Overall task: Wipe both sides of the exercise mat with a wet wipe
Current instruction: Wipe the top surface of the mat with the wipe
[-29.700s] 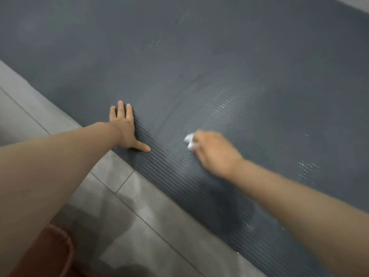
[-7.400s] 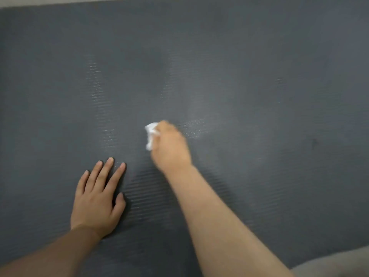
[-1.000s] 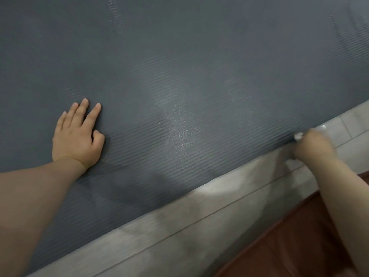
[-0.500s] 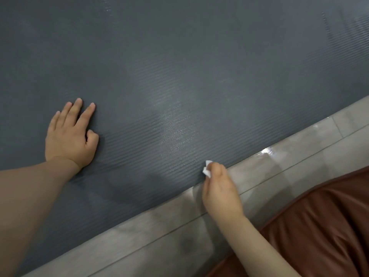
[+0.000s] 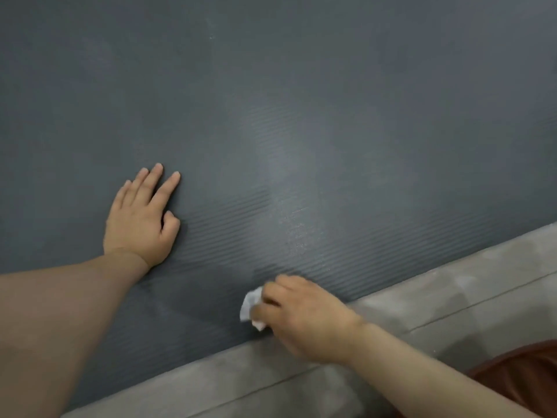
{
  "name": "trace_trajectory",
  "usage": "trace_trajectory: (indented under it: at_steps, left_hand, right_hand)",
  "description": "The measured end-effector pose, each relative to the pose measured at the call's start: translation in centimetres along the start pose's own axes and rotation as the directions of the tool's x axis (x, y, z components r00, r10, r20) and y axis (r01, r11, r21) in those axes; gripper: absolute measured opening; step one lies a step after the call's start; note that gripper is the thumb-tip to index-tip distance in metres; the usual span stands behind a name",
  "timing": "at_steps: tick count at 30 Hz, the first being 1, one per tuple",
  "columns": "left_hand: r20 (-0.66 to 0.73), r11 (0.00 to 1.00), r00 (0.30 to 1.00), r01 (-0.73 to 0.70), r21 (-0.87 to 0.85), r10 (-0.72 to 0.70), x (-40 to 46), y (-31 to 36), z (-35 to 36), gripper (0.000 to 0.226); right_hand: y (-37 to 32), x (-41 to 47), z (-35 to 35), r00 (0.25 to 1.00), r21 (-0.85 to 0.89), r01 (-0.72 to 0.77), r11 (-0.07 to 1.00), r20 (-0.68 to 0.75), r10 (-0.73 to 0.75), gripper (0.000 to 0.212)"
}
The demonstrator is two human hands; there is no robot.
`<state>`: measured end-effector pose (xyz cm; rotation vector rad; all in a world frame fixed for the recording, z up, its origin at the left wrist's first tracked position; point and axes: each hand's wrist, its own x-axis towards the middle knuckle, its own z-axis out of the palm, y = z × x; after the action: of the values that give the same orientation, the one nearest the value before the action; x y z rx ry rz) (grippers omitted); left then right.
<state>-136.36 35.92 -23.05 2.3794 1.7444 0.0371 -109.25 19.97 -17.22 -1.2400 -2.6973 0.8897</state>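
Observation:
A dark grey ribbed exercise mat (image 5: 301,101) lies flat on the floor and fills most of the view. My left hand (image 5: 141,218) presses flat on it, fingers straight and spread. My right hand (image 5: 304,315) grips a crumpled white wet wipe (image 5: 251,306) and holds it against the mat right at its near edge. A damp sheen shows on the ribs above my right hand.
Grey floor tiles (image 5: 452,297) run along the mat's near edge at the lower right. A reddish-brown cloth over my knee (image 5: 524,375) shows in the bottom right corner.
My right hand has swept the wipe leftward along the mat's near edge, from the far right to near the middle. My left hand stays flat on the mat.

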Motion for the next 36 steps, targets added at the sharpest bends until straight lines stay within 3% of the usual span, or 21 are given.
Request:
trace_trajectory:
  at_steps: [2, 4, 7, 9, 11, 13, 15, 17, 19, 20, 21, 23, 24, 25, 26, 27, 30, 32, 33, 34, 36]
  left_hand:
    - [0.009, 1.0, 1.0, 0.003, -0.002, -0.003, 0.1, 0.0, -0.3, 0.068]
    - [0.018, 1.0, 1.0, 0.001, -0.004, -0.001, 0.2, 0.0, -0.3, 0.067]
    - [0.026, 1.0, 1.0, 0.012, -0.014, -0.011, 0.3, -0.1, -0.3, 0.067]
    - [0.043, 1.0, 0.999, 0.02, -0.012, -0.02, 0.3, -0.2, -0.3, 0.067]
    - [0.046, 1.0, 0.999, 0.017, -0.018, -0.017, 0.5, -0.4, -0.4, 0.067]
    - [0.051, 1.0, 0.999, 0.013, -0.019, -0.012, 0.6, -0.4, -0.3, 0.067]
    - [0.048, 1.0, 0.999, 0.013, -0.015, -0.012, 0.6, -0.4, -0.5, 0.067]
    - [0.057, 1.0, 0.998, 0.01, -0.021, -0.009, 0.8, -0.4, -0.7, 0.066]
    - [0.067, 1.0, 0.998, 0.014, -0.019, -0.013, 0.8, -0.3, -0.6, 0.065]
    - [0.066, 1.0, 0.998, 0.018, -0.013, -0.017, 0.8, -0.2, -0.7, 0.065]
    - [0.066, 1.0, 0.998, 0.021, -0.009, -0.021, 0.8, -0.1, -0.7, 0.065]
    - [0.068, 1.0, 0.997, 0.022, -0.006, -0.022, 0.8, 0.0, -0.7, 0.065]
    - [0.067, 1.0, 0.998, 0.02, -0.005, -0.02, 0.8, 0.0, -0.7, 0.066]
    - [0.065, 1.0, 0.998, 0.019, -0.002, -0.019, 0.8, -0.1, -0.7, 0.066]
    - [0.061, 1.0, 0.998, 0.018, 0.004, -0.018, 0.8, -0.2, -0.6, 0.066]
    - [0.058, 1.0, 0.998, 0.016, 0.011, -0.017, 0.8, -0.2, -0.6, 0.066]
    - [0.054, 1.0, 0.999, 0.004, 0.007, -0.005, 0.9, -0.2, -0.6, 0.066]
    - [0.048, 1.0, 0.999, 0.005, 0.01, -0.006, 0.8, -0.2, -0.6, 0.066]
    - [0.049, 1.0, 0.999, 0.008, 0.007, -0.008, 0.7, -0.2, -0.6, 0.066]
    - [0.048, 1.0, 0.999, 0.009, -0.001, -0.009, 0.8, -0.2, -0.6, 0.066]
    - [0.05, 1.0, 0.999, 0.0, -0.002, 0.0, 0.8, -0.1, -0.6, 0.065]
  right_hand:
    - [1.3, -0.3, 0.8, 0.946, -0.088, 0.268, 0.959, 0.214, -0.244, 0.022]
    - [2.7, 0.5, 0.7, 0.877, -0.096, 0.415, 0.905, 0.307, -0.37, 0.017]
    - [6.2, 6.0, -1.7, 0.866, -0.096, 0.482, 0.871, 0.2, -0.458, 0.014]
    - [10.1, 11.8, -4.9, 0.933, -0.165, 0.36, 0.918, 0.045, -0.357, 0.02]
    - [14.9, 17.9, -8.9, 0.983, -0.221, 0.078, 0.972, -0.145, -0.112, 0.022]
    - [18.8, 22.1, -11.9, 0.913, -0.17, -0.293, 0.941, -0.341, 0.223, 0.026]
    - [19.2, 23.1, -11.9, 0.848, -0.093, -0.376, 0.922, -0.436, 0.301, 0.026]
    - [17.1, 19.1, -8.9, 0.92, -0.135, -0.179, 0.975, -0.374, 0.117, 0.027]
    - [13.7, 11.5, -4.4, 0.991, -0.073, 0.117, 0.99, -0.055, -0.121, 0.025]
    - [12.3, 7.6, -2.7, 0.964, -0.042, 0.243, 0.969, 0.119, -0.236, 0.026]
    - [11.5, 4.2, -1.9, 0.92, 0.013, 0.37, 0.929, 0.134, -0.368, 0.028]
    - [10.6, 0.0, -1.6, 0.88, 0.509, 0.34, 0.791, 0.125, -0.458, 0.022]
    - [11.0, 0.1, -2.3, 0.83, 0.33, 0.525, 0.784, 0.006, -0.558, 0.012]
    - [12.3, 2.0, -3.3, 0.681, -0.013, 0.732, 0.681, 0.042, -0.731, 0.005]
    - [13.6, 5.3, -4.6, 0.687, -0.198, 0.723, 0.662, 0.1, -0.72, 0.003]
    - [15.0, 8.9, -6.6, 0.794, -0.182, 0.605, 0.775, 0.063, -0.605, 0.005]
    - [20.1, 19.4, -12.8, 0.964, -0.218, 0.128, 0.967, -0.203, -0.173, 0.018]
    - [22.3, 22.6, -15.0, 0.872, -0.136, -0.277, 0.951, -0.451, 0.189, 0.026]
    - [22.2, 22.4, -14.3, 0.8, -0.043, -0.388, 0.92, -0.512, 0.314, 0.026]
    - [21.1, 21.5, -12.9, 0.791, -0.002, -0.399, 0.917, -0.506, 0.344, 0.025]
    - [16.7, 17.0, -9.5, 0.912, -0.002, -0.229, 0.973, -0.35, 0.214, 0.027]
